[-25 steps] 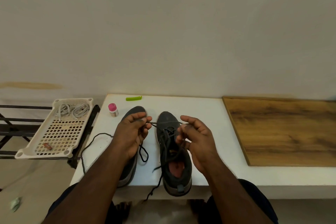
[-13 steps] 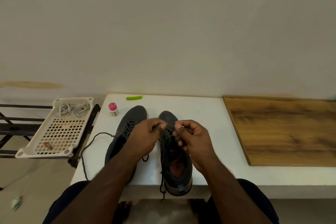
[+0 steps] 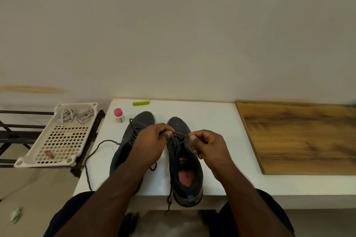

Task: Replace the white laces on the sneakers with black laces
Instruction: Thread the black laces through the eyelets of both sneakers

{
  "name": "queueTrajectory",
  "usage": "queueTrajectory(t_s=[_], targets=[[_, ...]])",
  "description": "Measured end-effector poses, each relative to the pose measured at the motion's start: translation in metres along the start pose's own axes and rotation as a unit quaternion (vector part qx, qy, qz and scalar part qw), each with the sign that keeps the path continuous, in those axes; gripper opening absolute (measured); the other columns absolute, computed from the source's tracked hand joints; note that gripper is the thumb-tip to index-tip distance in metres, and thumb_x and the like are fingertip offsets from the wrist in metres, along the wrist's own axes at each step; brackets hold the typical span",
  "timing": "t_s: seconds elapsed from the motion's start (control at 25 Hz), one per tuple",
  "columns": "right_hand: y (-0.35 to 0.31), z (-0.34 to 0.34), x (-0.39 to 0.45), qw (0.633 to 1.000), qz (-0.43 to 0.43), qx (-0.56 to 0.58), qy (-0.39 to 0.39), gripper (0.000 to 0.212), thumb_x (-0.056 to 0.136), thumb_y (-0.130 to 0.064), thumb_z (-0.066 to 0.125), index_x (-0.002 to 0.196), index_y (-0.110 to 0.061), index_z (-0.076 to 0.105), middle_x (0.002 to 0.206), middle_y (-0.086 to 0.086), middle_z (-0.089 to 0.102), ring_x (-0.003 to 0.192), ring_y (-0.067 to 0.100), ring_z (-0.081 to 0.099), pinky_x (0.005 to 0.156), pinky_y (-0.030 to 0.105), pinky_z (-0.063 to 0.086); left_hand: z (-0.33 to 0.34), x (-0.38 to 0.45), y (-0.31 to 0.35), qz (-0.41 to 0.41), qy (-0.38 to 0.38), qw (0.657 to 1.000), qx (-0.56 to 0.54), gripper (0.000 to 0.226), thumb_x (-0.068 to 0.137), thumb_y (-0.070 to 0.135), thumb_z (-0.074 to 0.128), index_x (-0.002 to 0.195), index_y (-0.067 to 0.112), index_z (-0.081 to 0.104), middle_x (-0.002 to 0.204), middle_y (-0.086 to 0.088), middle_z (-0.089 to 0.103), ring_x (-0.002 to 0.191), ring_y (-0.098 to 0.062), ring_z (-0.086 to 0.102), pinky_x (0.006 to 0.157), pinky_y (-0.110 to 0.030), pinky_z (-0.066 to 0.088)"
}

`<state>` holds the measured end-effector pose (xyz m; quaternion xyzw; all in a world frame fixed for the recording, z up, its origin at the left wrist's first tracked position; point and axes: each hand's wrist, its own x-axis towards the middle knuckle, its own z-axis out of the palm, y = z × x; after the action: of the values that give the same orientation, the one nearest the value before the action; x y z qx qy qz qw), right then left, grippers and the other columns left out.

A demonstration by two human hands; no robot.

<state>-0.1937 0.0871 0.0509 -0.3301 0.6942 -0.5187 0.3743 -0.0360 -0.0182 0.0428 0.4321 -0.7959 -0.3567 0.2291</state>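
Note:
Two dark grey sneakers stand side by side on the white table (image 3: 215, 121), toes to the wall. The right sneaker (image 3: 185, 171) carries a black lace (image 3: 174, 157) through its eyelets, one end hanging over the table's front edge. My left hand (image 3: 152, 140) pinches that lace over the shoe's upper eyelets. My right hand (image 3: 208, 145) pinches the lace on the other side, just right of the tongue. The left sneaker (image 3: 133, 136) is partly hidden under my left forearm; its black lace trails left across the table. Two white laces (image 3: 76, 115) lie coiled in a cream tray.
The cream perforated tray (image 3: 57, 140) sits on a black rack left of the table. A pink-capped small bottle (image 3: 118, 115) and a green clip (image 3: 141, 103) are near the table's back edge. A wooden board (image 3: 300, 136) covers the right part.
Both hands moved together over the right sneaker's upper eyelets, the left hand coming across from the left sneaker. The black lace between them is now drawn short and taut.

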Motion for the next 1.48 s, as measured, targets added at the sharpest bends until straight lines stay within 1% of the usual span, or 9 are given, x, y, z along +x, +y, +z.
queueTrajectory(t_s=[0.16, 0.28, 0.48, 0.6, 0.68, 0.84, 0.96, 1.12, 1.48], targets=[[0.004, 0.003, 0.003, 0.996, 0.035, 0.077, -0.010, 0.023, 0.100, 0.004, 0.050, 0.107, -0.009, 0.068, 0.090, 0.013, 0.074, 0.072, 0.020, 0.068, 0.068, 0.024, 0.058, 0.003, -0.002, 0.000, 0.002, -0.002, 1.000, -0.014, 0.025, 0.098, 0.021, 0.058, 0.119, 0.032, 0.067, 0.106, 0.017, 0.061, 0.067, -0.002, 0.057, 0.076, -0.020, 0.046], [0.005, 0.013, 0.003, 0.999, 0.010, 0.046, -0.004, 0.011, 0.095, -0.006, 0.064, 0.104, -0.012, 0.063, 0.085, 0.008, 0.076, 0.076, 0.021, 0.075, 0.068, 0.028, 0.061, 0.010, -0.007, 0.011, 0.044, -0.054, 0.997, -0.013, 0.026, 0.098, 0.019, 0.057, 0.117, 0.032, 0.069, 0.094, 0.019, 0.064, 0.071, 0.001, 0.063, 0.071, -0.007, 0.043], [0.017, -0.003, 0.014, 0.987, 0.000, -0.142, 0.074, 0.009, 0.088, -0.029, 0.074, 0.091, -0.026, 0.067, 0.081, -0.004, 0.071, 0.079, 0.013, 0.069, 0.073, 0.030, 0.059, 0.011, -0.002, 0.003, 0.013, 0.001, 0.999, 0.030, 0.015, 0.097, 0.026, 0.058, 0.099, 0.029, 0.072, 0.084, 0.020, 0.066, 0.078, 0.005, 0.058, 0.068, -0.007, 0.036], [0.019, -0.004, 0.012, 0.976, 0.020, -0.218, -0.003, 0.022, 0.083, -0.031, 0.077, 0.102, -0.023, 0.068, 0.083, -0.011, 0.065, 0.079, 0.006, 0.063, 0.068, 0.018, 0.049, 0.017, -0.001, 0.000, -0.020, 0.000, 1.000, 0.019, 0.012, 0.094, 0.031, 0.061, 0.091, 0.031, 0.072, 0.078, 0.018, 0.066, 0.076, 0.006, 0.059, 0.064, -0.010, 0.037], [0.019, 0.006, 0.010, 0.960, -0.009, -0.279, -0.033, 0.022, 0.081, -0.030, 0.078, 0.097, -0.018, 0.070, 0.077, -0.012, 0.062, 0.071, 0.003, 0.059, 0.062, 0.013, 0.045, 0.023, 0.001, -0.002, -0.028, -0.006, 1.000, 0.010, 0.011, 0.092, 0.028, 0.062, 0.089, 0.030, 0.072, 0.080, 0.015, 0.067, 0.077, 0.004, 0.060, 0.065, -0.014, 0.040], [0.028, 0.019, 0.019, 0.919, -0.028, -0.392, -0.012, 0.016, 0.088, -0.028, 0.062, 0.089, -0.014, 0.071, 0.079, -0.001, 0.066, 0.071, 0.015, 0.062, 0.067, 0.029, 0.054, 0.036, -0.001, -0.006, -0.034, -0.027, 0.999, 0.009, 0.009, 0.090, 0.024, 0.064, 0.086, 0.025, 0.073, 0.081, 0.011, 0.069, 0.075, 0.005, 0.060, 0.062, -0.006, 0.040], [0.030, 0.014, 0.023, 0.940, -0.010, -0.342, -0.003, 0.020, 0.093, -0.021, 0.056, 0.091, -0.013, 0.074, 0.084, 0.000, 0.070, 0.077, 0.015, 0.064, 0.075, 0.032, 0.056, 0.048, 0.001, -0.008, -0.050, -0.007, 0.999, 0.020, 0.010, 0.089, 0.024, 0.063, 0.083, 0.022, 0.071, 0.077, 0.009, 0.067, 0.072, 0.000, 0.059, 0.061, -0.008, 0.039], [0.032, 0.006, 0.024, 0.965, 0.010, -0.261, 0.001, 0.018, 0.093, -0.018, 0.059, 0.095, -0.016, 0.077, 0.091, -0.003, 0.072, 0.086, 0.012, 0.065, 0.082, 0.032, 0.055, 0.062, 0.001, -0.007, -0.080, 0.018, 0.996, 0.017, 0.012, 0.089, 0.025, 0.062, 0.078, 0.023, 0.067, 0.073, 0.010, 0.064, 0.071, -0.003, 0.059, 0.067, -0.022, 0.047], [0.039, 0.005, 0.026, 0.988, 0.059, -0.143, -0.008, 0.015, 0.092, -0.014, 0.063, 0.095, -0.020, 0.077, 0.092, -0.005, 0.072, 0.089, 0.015, 0.068, 0.086, 0.042, 0.058, 0.066, -0.001, -0.010, -0.111, 0.021, 0.994, -0.010, 0.013, 0.090, 0.024, 0.061, 0.082, 0.021, 0.070, 0.072, 0.010, 0.064, 0.068, -0.001, 0.059, 0.058, -0.013, 0.038]])
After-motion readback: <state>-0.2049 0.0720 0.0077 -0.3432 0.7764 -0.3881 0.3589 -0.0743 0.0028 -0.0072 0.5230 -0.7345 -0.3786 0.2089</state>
